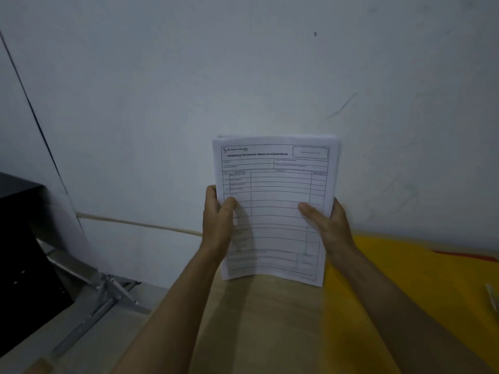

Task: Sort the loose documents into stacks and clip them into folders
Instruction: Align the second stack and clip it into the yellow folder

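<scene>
Currently both hands grip one stack of forms [275, 211] upright, lower edge at the wooden surface [259, 319]: left hand [218, 220] on its left edge, right hand [328, 225] opposite. Stack gathered, apparently being squared. Yellow folder [405, 287] lies right, unfilled; clipping remains.

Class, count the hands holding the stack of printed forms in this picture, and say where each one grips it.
2. The left hand grips the stack of forms at its left edge; the right hand grips its right edge.

white printed document stack [278, 211], upright, held aloft
</scene>
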